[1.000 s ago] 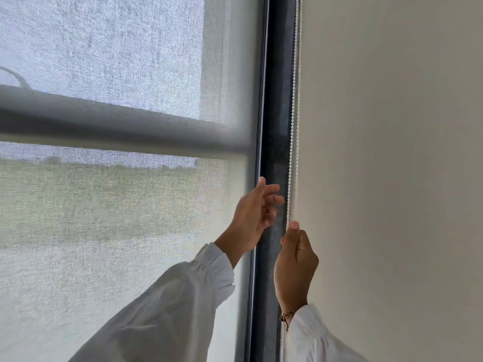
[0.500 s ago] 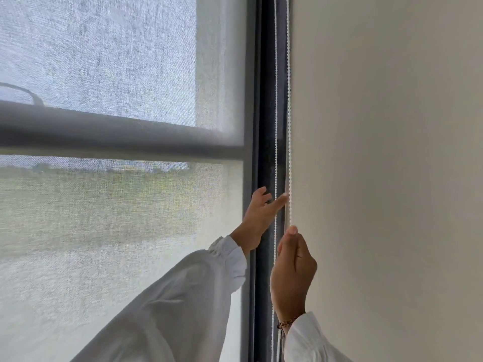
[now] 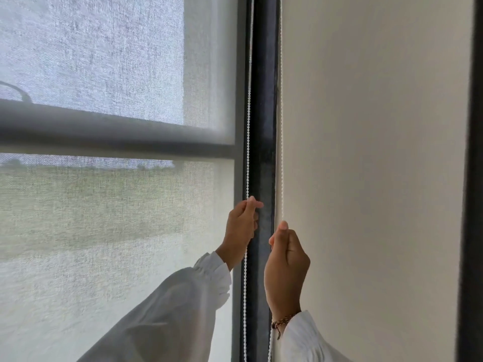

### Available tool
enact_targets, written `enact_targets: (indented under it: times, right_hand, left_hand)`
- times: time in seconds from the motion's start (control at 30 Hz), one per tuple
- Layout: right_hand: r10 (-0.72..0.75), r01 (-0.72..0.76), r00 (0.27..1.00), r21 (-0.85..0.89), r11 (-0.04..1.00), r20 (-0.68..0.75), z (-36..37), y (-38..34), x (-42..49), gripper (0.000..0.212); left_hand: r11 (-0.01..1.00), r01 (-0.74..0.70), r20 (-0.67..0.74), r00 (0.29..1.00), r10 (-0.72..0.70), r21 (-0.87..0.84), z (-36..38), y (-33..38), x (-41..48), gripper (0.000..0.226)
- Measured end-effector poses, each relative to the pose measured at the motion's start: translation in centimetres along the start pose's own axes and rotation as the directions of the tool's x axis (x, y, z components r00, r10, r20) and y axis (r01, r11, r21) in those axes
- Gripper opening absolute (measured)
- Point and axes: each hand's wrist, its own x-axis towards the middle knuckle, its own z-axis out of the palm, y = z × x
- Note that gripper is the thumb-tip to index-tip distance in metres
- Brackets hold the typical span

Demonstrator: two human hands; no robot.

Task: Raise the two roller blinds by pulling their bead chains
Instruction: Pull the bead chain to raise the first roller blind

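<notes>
A sheer grey roller blind (image 3: 109, 218) covers the window on the left, and an opaque cream roller blind (image 3: 371, 178) hangs on the right. Between them runs a dark window frame post (image 3: 264, 126). A white bead chain (image 3: 248, 113) hangs along the post's left side. My left hand (image 3: 241, 228) pinches this chain between thumb and forefinger. A second white bead chain (image 3: 281, 126) hangs along the cream blind's left edge. My right hand (image 3: 286, 265) is closed around it, thumb up. Both arms wear white sleeves.
A horizontal window bar (image 3: 104, 137) shows through the sheer blind. Another dark vertical frame (image 3: 473, 178) stands at the far right edge. A beaded bracelet (image 3: 281, 322) sits on my right wrist.
My left hand went from reaching open-fingered toward the post to pinching the left chain. The right hand kept its grip on the right chain. The view shifted right.
</notes>
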Motion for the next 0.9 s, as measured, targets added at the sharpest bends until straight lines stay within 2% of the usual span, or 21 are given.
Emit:
enact_targets:
  times: [0.1,0.2,0.27,0.33,0.4,0.47,0.6,0.7,0.83,0.9]
  right_hand:
    - [0.026,-0.029,0.999,-0.098,0.995,-0.025,0.8,0.7,-0.1,0.034]
    - [0.077,-0.079,0.997,-0.158,0.984,-0.022,1.5,1.2,0.1,0.024]
    - [0.076,-0.087,0.996,-0.246,0.965,-0.053,1.8,0.9,0.6,0.033]
    - [0.010,-0.033,0.997,-0.293,0.955,-0.081,2.1,-0.1,1.4,0.043]
    - [-0.016,0.003,0.998,-0.231,0.973,-0.055,2.5,-1.6,2.3,0.040]
    - [0.050,-0.047,0.998,-0.088,0.995,0.027,2.9,-3.3,3.3,0.032]
    - [0.195,-0.231,0.946,0.116,0.966,0.260,3.9,-7.1,5.4,0.022]
    - [0.266,-0.415,0.858,0.290,0.862,0.439,4.3,-9.6,7.5,0.028]
    - [0.370,-0.536,0.781,0.238,0.810,0.503,4.6,-12.2,9.6,0.035]
    - [0.414,-0.522,0.813,0.195,0.831,0.410,5.3,-12.2,8.9,0.041]
  left_hand:
    - [0.996,-0.080,-0.071,0.995,0.077,-0.040,-0.2,0.4,-1.2,0.042]
    - [0.992,-0.123,-0.104,0.987,0.119,-0.034,-1.1,0.6,-2.4,0.046]
    - [0.989,-0.115,-0.100,0.989,0.105,-0.097,-1.5,1.0,-3.4,0.047]
    - [0.988,-0.098,-0.079,0.993,0.088,-0.123,-1.7,1.3,-4.6,0.048]
    - [0.987,-0.057,-0.065,0.997,0.048,-0.153,-1.6,1.4,-5.9,0.050]
    - [0.969,0.001,-0.028,1.000,-0.008,-0.248,-1.3,1.6,-7.2,0.051]
    - [0.925,0.074,0.014,0.997,-0.074,-0.373,0.1,2.3,-10.0,0.050]
    - [0.914,0.097,0.025,0.995,-0.095,-0.395,0.2,2.0,-12.1,0.050]
    - [0.917,0.183,0.050,0.983,-0.177,-0.354,-0.9,1.0,-14.7,0.049]
    - [0.923,0.199,0.058,0.980,-0.191,-0.328,-1.4,0.6,-15.8,0.047]
